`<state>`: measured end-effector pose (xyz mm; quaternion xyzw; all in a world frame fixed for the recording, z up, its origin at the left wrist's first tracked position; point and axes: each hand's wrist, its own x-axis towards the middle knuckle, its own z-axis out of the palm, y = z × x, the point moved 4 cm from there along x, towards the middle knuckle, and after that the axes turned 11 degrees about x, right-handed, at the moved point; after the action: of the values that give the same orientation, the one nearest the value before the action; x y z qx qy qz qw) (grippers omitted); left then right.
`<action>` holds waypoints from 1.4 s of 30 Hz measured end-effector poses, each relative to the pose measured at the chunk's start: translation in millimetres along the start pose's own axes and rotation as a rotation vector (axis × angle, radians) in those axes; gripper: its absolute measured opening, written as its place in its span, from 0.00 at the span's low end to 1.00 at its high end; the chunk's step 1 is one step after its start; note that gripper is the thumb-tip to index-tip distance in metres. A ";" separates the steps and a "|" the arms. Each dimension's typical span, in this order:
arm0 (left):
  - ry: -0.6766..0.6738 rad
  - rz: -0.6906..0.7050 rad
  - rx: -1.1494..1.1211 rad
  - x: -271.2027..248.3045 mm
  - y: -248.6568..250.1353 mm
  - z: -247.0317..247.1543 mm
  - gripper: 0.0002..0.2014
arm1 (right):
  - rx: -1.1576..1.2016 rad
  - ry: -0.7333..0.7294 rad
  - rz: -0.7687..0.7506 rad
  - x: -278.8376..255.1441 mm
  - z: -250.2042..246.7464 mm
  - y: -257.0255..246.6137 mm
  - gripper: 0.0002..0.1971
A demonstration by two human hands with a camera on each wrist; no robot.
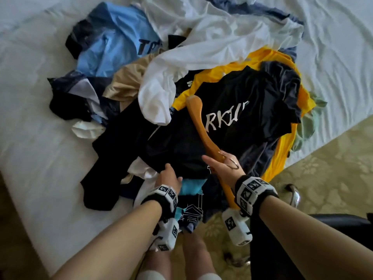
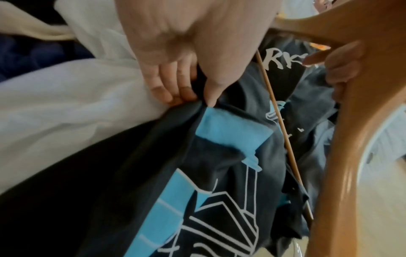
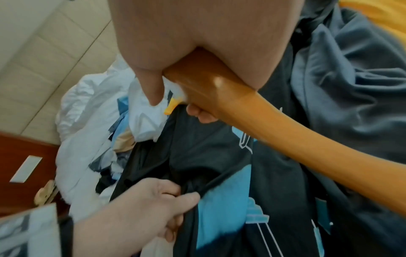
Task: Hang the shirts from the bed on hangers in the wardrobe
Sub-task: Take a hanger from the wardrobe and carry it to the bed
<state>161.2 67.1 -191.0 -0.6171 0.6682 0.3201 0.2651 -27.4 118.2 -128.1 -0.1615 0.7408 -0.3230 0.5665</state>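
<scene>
Right hand (image 1: pixel 223 165) wrapped round wooden hanger (image 1: pixel 198 122), hook half hidden; left hand (image 2: pixel 175 69) pinching black shirt (image 1: pixel 232 118), fingers buried from head view.

We cannot read the white lettering on the black shirt (image 1: pixel 238 110) in full: the wooden hanger (image 1: pixel 198 126) crosses its first letters and a fold swallows the last ones. Below that hanger the shirt's hem hangs past the bed (image 1: pixel 40 150) edge, so its blue and white line print is only partly seen. The hanger's lower arm disappears behind the right hand (image 1: pixel 224 166) and its wristband. Left of the hanger, the left hand (image 1: pixel 168 175) has its fingertips buried in dark cloth (the wrist view there is smeared). Above the hanger, the light blue shirt (image 1: pixel 113 43) shows only "TR", the rest lying under a white shirt (image 1: pixel 201 49).
</scene>
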 end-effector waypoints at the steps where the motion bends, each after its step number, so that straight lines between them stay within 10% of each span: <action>1: 0.007 0.012 0.017 1.8 -3.0 -2.4 0.15 | -0.038 -0.024 0.000 -0.4 5.8 -0.7 0.12; 17: 0.282 0.036 -0.549 -14.9 -29.1 -166.2 0.05 | -0.151 0.078 -0.061 -43.1 15.5 -84.5 0.10; 22: 0.300 0.010 -0.294 -5.8 -88.7 -205.4 0.06 | -0.149 0.160 -0.109 -50.4 17.6 -109.7 0.10; 31: -0.258 0.018 0.605 -8.4 -211.6 -142.4 0.17 | -0.161 0.178 -0.044 -56.4 35.9 -91.2 0.06; 42: 0.239 0.480 0.383 24.2 -49.7 -182.4 0.17 | -0.161 0.247 -0.076 -19.2 38.3 -103.2 0.08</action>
<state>215.7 -88.1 -94.7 -0.4143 0.8689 0.1673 0.2128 1.6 42.2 -51.5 -0.1935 0.8216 -0.3011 0.4436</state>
